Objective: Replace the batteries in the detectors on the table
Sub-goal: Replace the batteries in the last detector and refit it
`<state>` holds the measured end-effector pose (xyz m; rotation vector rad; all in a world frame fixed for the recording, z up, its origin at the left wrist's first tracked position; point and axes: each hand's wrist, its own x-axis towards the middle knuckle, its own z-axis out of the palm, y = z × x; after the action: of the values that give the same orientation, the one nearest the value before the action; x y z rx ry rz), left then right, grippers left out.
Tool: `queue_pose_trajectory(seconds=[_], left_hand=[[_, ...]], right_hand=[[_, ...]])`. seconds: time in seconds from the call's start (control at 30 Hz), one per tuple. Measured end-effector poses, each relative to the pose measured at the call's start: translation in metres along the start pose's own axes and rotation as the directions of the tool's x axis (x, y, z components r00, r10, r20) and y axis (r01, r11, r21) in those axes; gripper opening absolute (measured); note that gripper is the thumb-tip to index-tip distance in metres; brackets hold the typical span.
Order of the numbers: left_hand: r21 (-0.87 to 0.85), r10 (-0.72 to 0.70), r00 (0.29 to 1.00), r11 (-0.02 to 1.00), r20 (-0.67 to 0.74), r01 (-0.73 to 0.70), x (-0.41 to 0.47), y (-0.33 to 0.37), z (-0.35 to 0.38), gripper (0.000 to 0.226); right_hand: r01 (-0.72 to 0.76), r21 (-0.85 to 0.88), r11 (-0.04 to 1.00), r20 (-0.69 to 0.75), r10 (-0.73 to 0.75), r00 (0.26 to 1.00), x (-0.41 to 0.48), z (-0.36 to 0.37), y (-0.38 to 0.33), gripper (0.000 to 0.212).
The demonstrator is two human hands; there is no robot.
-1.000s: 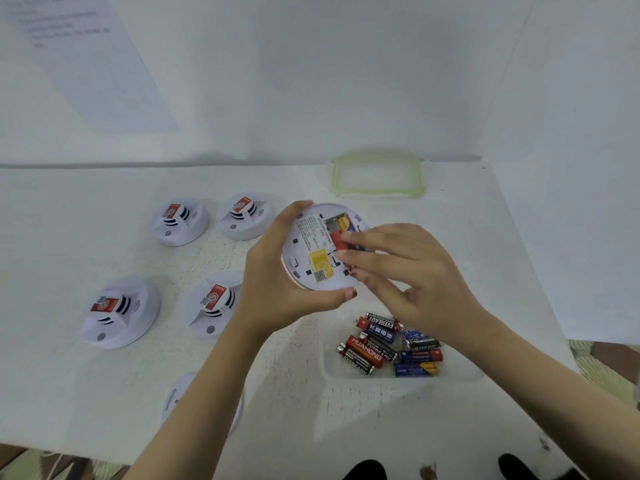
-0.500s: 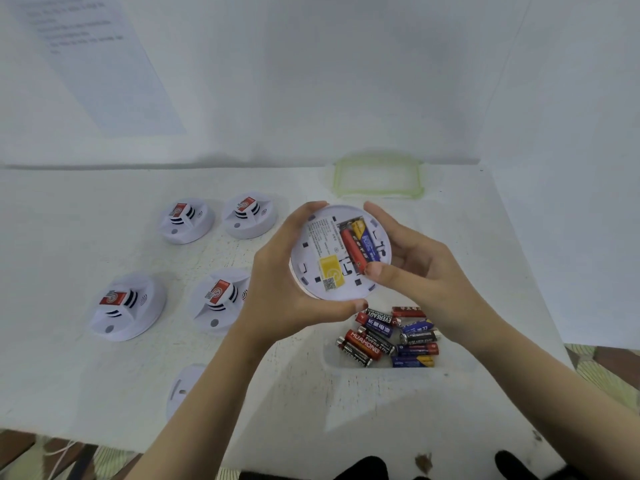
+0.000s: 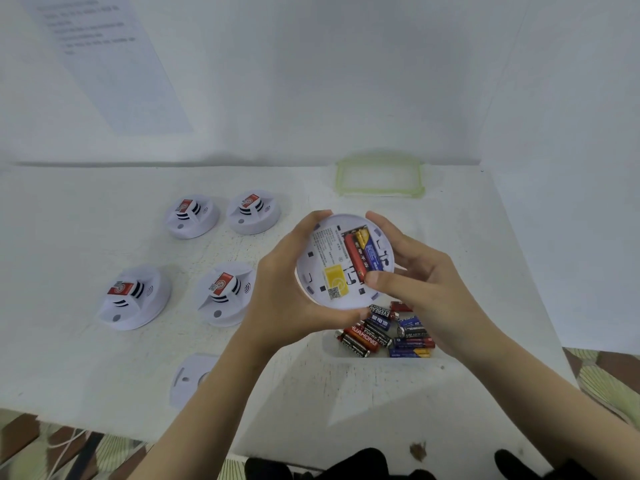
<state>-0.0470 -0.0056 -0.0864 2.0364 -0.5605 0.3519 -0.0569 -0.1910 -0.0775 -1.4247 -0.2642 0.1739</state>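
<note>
Both hands hold one round white detector (image 3: 332,268) up above the table (image 3: 69,237), its back turned toward the viewer. The left hand (image 3: 284,292) grips it from the left: the thumb (image 3: 318,218) hooks over the top rim and the curled fingers (image 3: 343,317) wrap under the bottom rim. The right hand (image 3: 426,289) grips the opposite side, index finger (image 3: 377,220) bent over the top rim close to the left thumb, and its thumb (image 3: 377,278) lying across the lower end of the open battery bay.

In that bay, between the two thumbs, two batteries sit side by side – a red battery (image 3: 354,258) nearer the left hand and a blue-and-yellow battery (image 3: 372,256) nearer the right fingers. A printed label and a yellow sticker (image 3: 334,278) lie left of the bay.

Directly below the right thumb and the left fingertips, a clear tub (image 3: 329,346) on the table holds a jumble of loose batteries (image 3: 381,334). Beyond the fingertips, at the table's far edge, lies a pale green lid (image 3: 379,178).

Left of the left hand, four more detectors rest face up in two rows – far pair (image 3: 191,216) and (image 3: 254,211), near pair (image 3: 135,297) and (image 3: 225,294). A flat white cover plate (image 3: 192,375) lies beside the left forearm.
</note>
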Motion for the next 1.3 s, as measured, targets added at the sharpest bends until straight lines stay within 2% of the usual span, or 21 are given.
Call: queue_pose_trajectory(seconds=[0.2,0.4,0.63,0.77,0.8,0.87,0.93,0.97,1.0,1.07,1.1,1.13,1.2,1.3], left_hand=[[-0.034,0.044,0.998,0.998,-0.051,-0.045,-0.007,0.005,-0.002,0.089],[0.031,0.081,0.994,0.996,-0.077,-0.079,-0.014,0.0,-0.015,0.091],[0.03,0.014,1.0,0.999,-0.018,-0.013,-0.028,-0.019,-0.053,0.098],[0.001,-0.035,0.999,0.999,-0.03,0.035,-0.045,-0.034,-0.092,0.094],[0.006,-0.042,0.998,0.999,-0.042,0.042,-0.05,-0.038,-0.103,0.092],[0.04,-0.057,0.996,0.997,-0.069,0.06,-0.059,-0.046,-0.126,0.089],[0.043,-0.087,0.993,0.995,-0.085,0.091,-0.068,-0.056,-0.148,0.088],[0.033,-0.104,0.991,0.994,-0.088,0.107,-0.073,-0.061,-0.157,0.088],[0.023,-0.121,0.989,0.992,-0.085,0.123,-0.077,-0.066,-0.166,0.089],[0.007,-0.137,0.989,0.99,-0.063,0.138,-0.086,-0.075,-0.179,0.088],[0.002,-0.141,0.989,0.99,-0.046,0.142,-0.091,-0.079,-0.185,0.087],[-0.002,-0.149,0.988,0.989,-0.03,0.149,-0.096,-0.083,-0.189,0.088],[-0.029,-0.176,0.984,0.984,-0.012,0.176,-0.106,-0.092,-0.196,0.091],[-0.054,-0.195,0.981,0.979,0.018,0.196,-0.117,-0.104,-0.204,0.093]], right_hand=[[-0.008,0.014,1.0,-0.014,0.008,1.0,-0.003,0.008,0.002,0.059],[0.009,0.011,1.0,-0.031,-0.009,0.999,-0.003,0.025,0.002,0.058],[-0.005,0.003,1.0,-0.038,0.005,0.999,0.002,0.072,0.008,0.056],[-0.071,0.161,0.984,-0.066,0.083,0.994,0.001,0.113,0.018,0.054],[-0.082,0.183,0.98,-0.083,0.098,0.992,0.001,0.122,0.023,0.046],[-0.087,0.091,0.992,-0.113,0.097,0.989,0.0,0.139,0.036,0.026],[-0.054,-0.143,0.988,-0.084,0.042,0.996,-0.006,0.151,0.053,0.021],[-0.022,-0.301,0.953,-0.032,0.013,0.999,-0.009,0.156,0.061,0.024],[0.01,-0.478,0.878,0.044,0.012,0.999,-0.013,0.161,0.07,0.033],[0.123,-0.786,0.606,0.193,0.05,0.98,-0.02,0.168,0.086,0.058],[0.173,-0.855,0.488,0.236,0.069,0.969,-0.022,0.171,0.092,0.07],[0.201,-0.882,0.426,0.255,0.073,0.964,-0.023,0.174,0.096,0.079],[0.204,-0.889,0.41,0.242,0.042,0.969,-0.024,0.179,0.099,0.083],[0.151,-0.882,0.446,0.174,0.01,0.985,-0.023,0.183,0.094,0.07]])
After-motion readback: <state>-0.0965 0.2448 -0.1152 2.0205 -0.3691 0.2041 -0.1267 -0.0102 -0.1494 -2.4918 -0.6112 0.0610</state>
